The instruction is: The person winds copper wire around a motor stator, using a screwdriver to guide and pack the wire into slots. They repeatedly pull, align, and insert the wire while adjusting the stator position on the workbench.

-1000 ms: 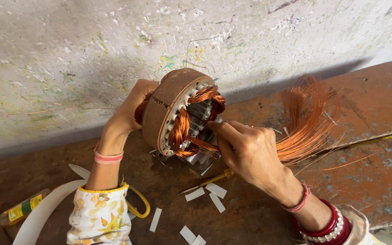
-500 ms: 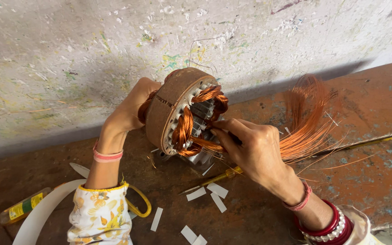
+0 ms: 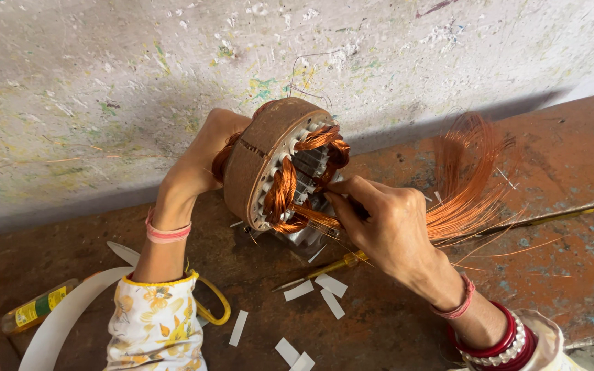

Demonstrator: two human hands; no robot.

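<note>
Lower left of frame, a small yellow bottle (image 3: 32,314) lies on the desk (image 3: 572,275) beside a white strip (image 3: 63,323). At centre, my left hand (image 3: 201,165) has its grip clamped on the back of the stator (image 3: 276,161), held on edge. My right hand (image 3: 386,220) pinches the copper winding (image 3: 297,216) at the stator's lower face. Loose copper wire (image 3: 465,178) fans out to the right. White paper slips (image 3: 324,292) lie lower centre.

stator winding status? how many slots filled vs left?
Done: copper coils fill the lower and upper slots of the stator.
In hand: left hand steadies the core; right hand presses wire into a slot.
Left: middle slots bare, loose copper wire bundle unwound, paper strips unused. Exact count unreadable.
</note>
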